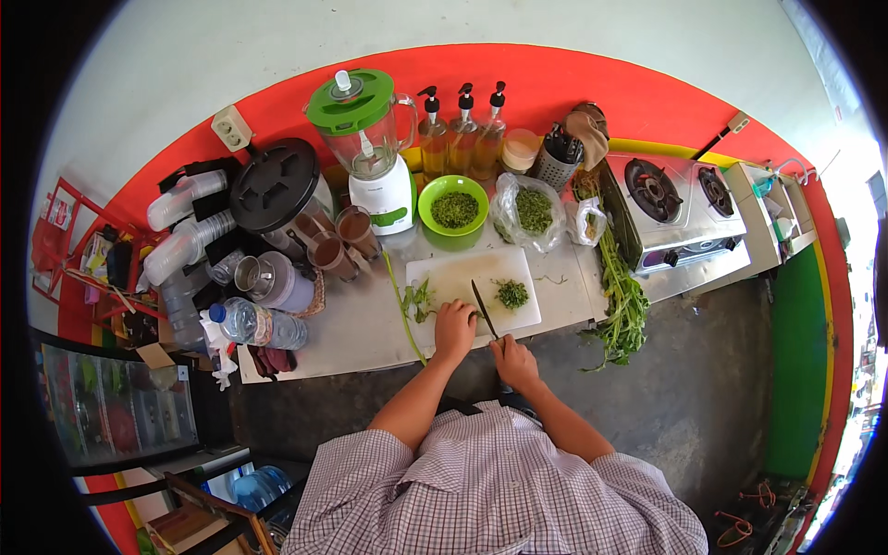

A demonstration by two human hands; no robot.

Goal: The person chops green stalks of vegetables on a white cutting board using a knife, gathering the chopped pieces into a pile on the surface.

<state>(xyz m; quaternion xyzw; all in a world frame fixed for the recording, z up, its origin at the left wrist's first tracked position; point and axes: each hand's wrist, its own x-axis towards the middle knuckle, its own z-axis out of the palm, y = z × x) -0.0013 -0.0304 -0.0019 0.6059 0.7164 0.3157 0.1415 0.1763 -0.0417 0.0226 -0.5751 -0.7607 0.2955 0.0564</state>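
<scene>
My right hand [515, 359] is closed around the handle of a kitchen knife [483, 306], whose dark blade points away from me over the white cutting board [465, 269]. To its left, my left hand [456, 327] rests on the board with its fingers curled over some greens, mostly hidden. Leafy greens [419, 301] lie left of that hand, beside a long green stalk [397, 291] at the board's left edge. A small heap of chopped greens [512, 294] sits on the board's right part. Behind the board stand a green bowl [454, 240] of chopped greens and a plastic bag [531, 211] with more.
A blender [379, 191], pump bottles [460, 149] and a utensil holder [555, 163] line the wall. Cups of brown liquid [334, 255] and a water bottle [267, 326] stand left. Leafy stalks [619, 298] hang over the counter's edge near the gas stove [676, 236].
</scene>
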